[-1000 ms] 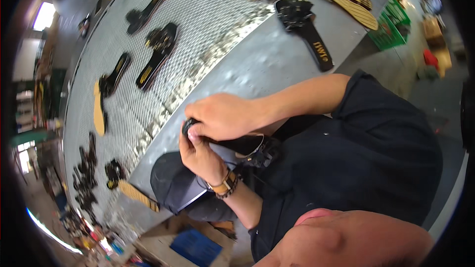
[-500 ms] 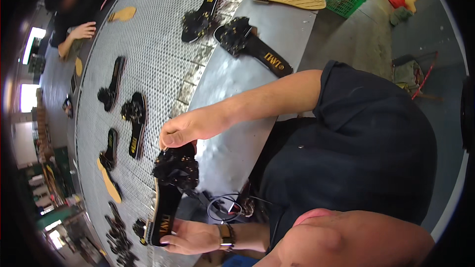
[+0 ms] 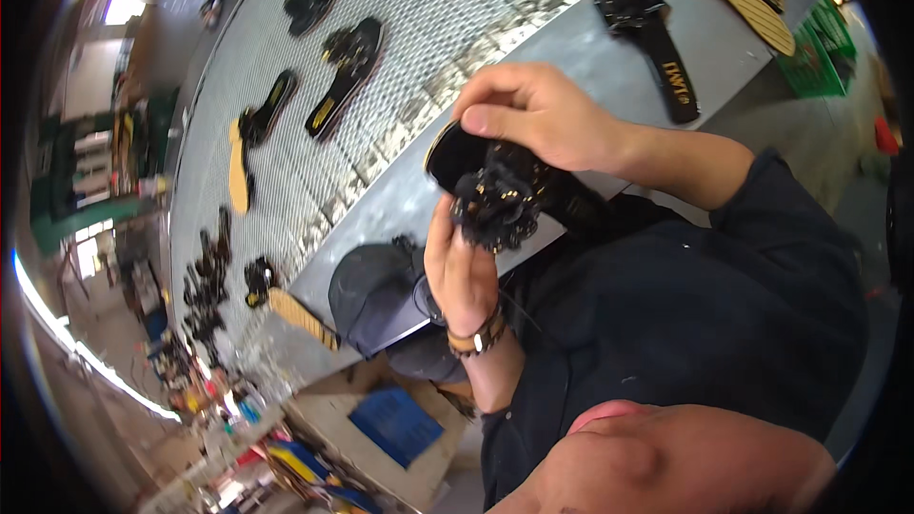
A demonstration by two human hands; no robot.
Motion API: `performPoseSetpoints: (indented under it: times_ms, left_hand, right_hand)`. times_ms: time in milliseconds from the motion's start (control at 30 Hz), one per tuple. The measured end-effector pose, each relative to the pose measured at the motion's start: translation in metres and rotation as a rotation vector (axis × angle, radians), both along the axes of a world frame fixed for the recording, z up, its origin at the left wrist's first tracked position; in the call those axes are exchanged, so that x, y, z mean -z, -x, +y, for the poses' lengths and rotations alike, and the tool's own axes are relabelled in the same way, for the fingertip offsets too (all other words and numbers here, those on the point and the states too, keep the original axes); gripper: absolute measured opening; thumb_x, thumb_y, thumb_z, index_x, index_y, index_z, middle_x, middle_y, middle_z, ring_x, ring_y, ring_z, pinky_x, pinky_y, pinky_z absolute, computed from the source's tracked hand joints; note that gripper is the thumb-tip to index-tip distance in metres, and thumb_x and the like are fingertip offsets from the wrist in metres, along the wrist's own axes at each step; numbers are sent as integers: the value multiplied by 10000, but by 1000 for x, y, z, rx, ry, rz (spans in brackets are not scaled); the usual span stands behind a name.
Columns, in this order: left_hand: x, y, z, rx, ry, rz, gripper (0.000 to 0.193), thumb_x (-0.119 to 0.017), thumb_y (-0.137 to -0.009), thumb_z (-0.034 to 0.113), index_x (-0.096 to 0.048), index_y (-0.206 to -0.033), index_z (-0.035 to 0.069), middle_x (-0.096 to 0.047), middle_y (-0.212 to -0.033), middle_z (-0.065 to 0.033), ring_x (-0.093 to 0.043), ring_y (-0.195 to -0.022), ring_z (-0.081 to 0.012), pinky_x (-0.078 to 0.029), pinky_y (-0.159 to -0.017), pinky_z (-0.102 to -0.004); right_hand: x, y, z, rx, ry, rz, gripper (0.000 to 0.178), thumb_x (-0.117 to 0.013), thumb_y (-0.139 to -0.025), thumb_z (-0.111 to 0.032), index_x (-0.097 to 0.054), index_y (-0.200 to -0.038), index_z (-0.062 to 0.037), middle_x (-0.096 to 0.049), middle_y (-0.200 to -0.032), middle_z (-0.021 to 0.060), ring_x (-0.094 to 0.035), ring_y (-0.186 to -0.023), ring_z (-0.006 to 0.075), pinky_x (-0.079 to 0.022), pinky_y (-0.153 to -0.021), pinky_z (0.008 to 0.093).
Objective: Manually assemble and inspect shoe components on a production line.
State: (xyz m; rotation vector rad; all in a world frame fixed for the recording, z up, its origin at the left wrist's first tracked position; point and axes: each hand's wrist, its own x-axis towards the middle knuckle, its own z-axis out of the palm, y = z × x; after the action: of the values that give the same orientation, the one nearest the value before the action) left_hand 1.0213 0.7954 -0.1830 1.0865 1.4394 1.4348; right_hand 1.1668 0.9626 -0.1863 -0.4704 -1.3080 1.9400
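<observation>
Far to the left, a cluttered workshop floor is curving away under the fisheye rim, and beside it a long metal-mesh desk (image 3: 286, 181) is running up and to the right, carrying a tan insole (image 3: 236, 171) and several black sandals in a loose row, among them a black sandal with a gold insole (image 3: 345, 76). Nearer the desk's lower end a striped tan sole (image 3: 303, 317) is lying beside a heap of black ornaments (image 3: 205, 290). Moving right to the middle, the left hand (image 3: 464, 271), wearing a bracelet at the wrist, is coming up from below with its fingers (image 3: 440, 240) wrapped round the underside of a black sandal (image 3: 500, 186), clenched on it just beneath the frilly black ornament with gold beads (image 3: 495, 202). The right hand (image 3: 538, 114) is reaching in from the upper right, its thumb and fingers pinching the sandal's toe-side rim from above, so both hands are grasping the one shoe. The sandal is being held in the air over the desk's smooth near edge, close to the person's chest, its long axis running from upper left down to lower right, with the ornament facing the left hand, which looks the nearer to it. Further right, another black sandal with a yellow mark (image 3: 657, 43) is lying on the smooth part of the desk, and a green crate (image 3: 809, 62) is sitting on the floor beyond.
</observation>
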Motion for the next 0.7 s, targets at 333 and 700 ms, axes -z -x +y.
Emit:
performPoseSetpoints:
  times_ms: [333,700]
  left_hand:
    - [19,-6,11,-297,33,63,270,-599,-1077,149,-674,-1211,-73,-717,-1059,-65,-624,-902,-89,-508,-803,-246]
    - [-3,63,-34,-660,-388,134,619,-506,-1086,306,-298,-1600,30,-523,-1507,-208,-534,-1354,-297,-441,-1060,-451]
  right_hand:
    - [-4,-7,-24,42,-603,-627,279,-727,-942,-212,-652,-1120,-11,-719,-918,188,-719,-844,365,-542,-737,441]
    - [-5,-8,139,51,24,-352,563,-528,-1079,-473,-599,-1121,84,-668,-1150,185,-725,-857,258,-639,-749,396]
